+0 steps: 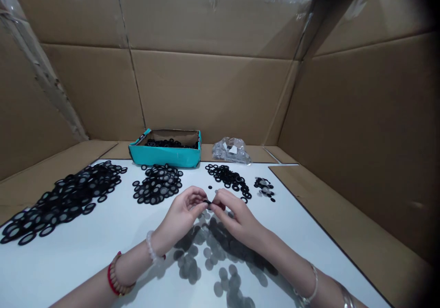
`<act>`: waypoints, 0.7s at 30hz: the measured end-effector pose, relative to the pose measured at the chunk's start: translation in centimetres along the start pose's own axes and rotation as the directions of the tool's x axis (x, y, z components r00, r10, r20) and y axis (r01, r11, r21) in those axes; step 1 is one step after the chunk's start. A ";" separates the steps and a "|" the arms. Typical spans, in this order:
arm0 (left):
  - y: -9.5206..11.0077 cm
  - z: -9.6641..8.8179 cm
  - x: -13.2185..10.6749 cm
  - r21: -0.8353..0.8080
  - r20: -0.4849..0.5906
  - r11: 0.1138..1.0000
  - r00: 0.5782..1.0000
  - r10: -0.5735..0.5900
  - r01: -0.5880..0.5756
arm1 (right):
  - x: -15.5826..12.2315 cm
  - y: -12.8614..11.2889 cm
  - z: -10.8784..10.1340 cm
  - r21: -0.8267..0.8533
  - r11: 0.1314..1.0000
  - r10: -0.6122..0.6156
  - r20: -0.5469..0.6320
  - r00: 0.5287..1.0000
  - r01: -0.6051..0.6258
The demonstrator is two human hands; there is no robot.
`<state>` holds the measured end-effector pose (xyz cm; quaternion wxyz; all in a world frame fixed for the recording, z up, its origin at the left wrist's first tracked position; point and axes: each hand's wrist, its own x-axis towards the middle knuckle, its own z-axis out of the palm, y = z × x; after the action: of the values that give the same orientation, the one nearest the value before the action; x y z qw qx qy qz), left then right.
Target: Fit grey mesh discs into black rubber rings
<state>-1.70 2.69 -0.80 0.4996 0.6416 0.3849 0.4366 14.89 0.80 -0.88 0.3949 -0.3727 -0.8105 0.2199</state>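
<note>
My left hand (pixel 185 209) and my right hand (pixel 239 214) meet above the middle of the white table. Between their thumbs and fingertips they pinch a small black ring (pixel 207 202), mostly covered by the fingers. Whether a disc sits inside it cannot be made out. Below the hands lie many loose, see-through grey discs (pixel 189 267), partly under my right forearm. Just beyond the fingertips are a small black piece (pixel 210 187) and a spread of black rings (pixel 228 177).
A long heap of black rings with greyish centres (pixel 65 200) covers the left side, with another pile (pixel 158 185) nearer the middle. Behind stand a teal box (pixel 165 156) of black rings and a clear plastic bag (pixel 231 151). Small pieces (pixel 264 188) lie right. Cardboard walls (pixel 213 97) surround the table.
</note>
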 end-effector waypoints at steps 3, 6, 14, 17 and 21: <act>0.4 0.1 0.0 -0.085 -0.032 0.992 0.995 -0.097 0.094 | -0.1 0.0 0.4 0.051 0.998 0.046 -0.030 0.998 -0.045; 0.7 0.0 0.0 -0.102 -0.018 0.987 0.992 -0.129 0.126 | -0.1 0.1 0.8 0.103 0.987 0.126 -0.050 0.991 -0.120; 0.3 -0.4 -0.3 0.171 0.060 0.977 0.991 0.120 -0.129 | 0.1 0.3 0.6 0.141 0.976 0.172 -0.039 0.984 -0.165; 0.2 -0.4 -0.2 0.194 0.070 0.967 0.986 0.151 -0.162 | -0.1 0.4 0.5 0.116 0.981 0.162 -0.030 0.986 -0.157; 0.4 -0.1 -0.1 0.033 0.009 0.999 0.999 0.032 -0.032 | -0.3 0.3 0.7 0.103 0.985 0.142 -0.030 0.989 -0.138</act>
<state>-1.77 2.54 -0.42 0.4836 0.6576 0.3796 0.4354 14.62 0.73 -1.61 0.4119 -0.4123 -0.7626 0.2807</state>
